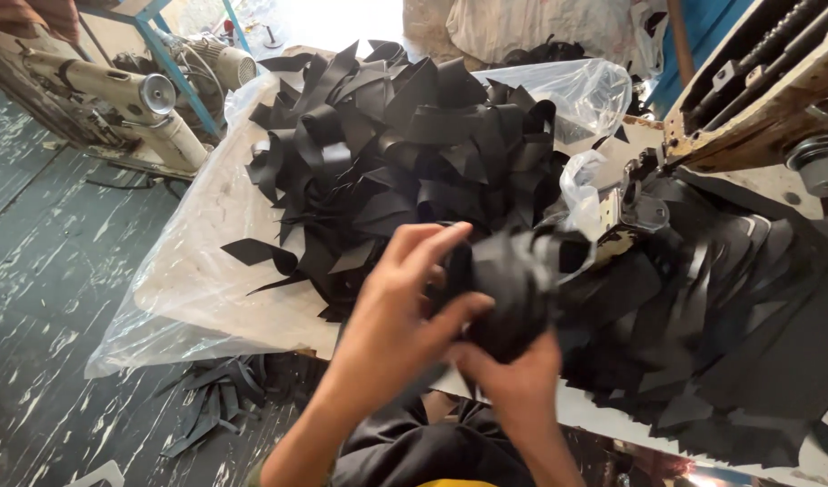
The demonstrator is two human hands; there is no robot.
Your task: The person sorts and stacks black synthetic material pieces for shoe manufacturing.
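Head view showed the left hand (pixel 398 311) and right hand (pixel 513 379) both grasping a black fabric piece (pixel 513 284) above the table's near edge (pixel 279 338), beside the black strip pile (pixel 405 153).

A single head-worn camera looked steeply down and forward from close above the tabletop (pixel 207 271), with the floor (pixel 44 298) at left and a sewing machine (pixel 757 99) at upper right.
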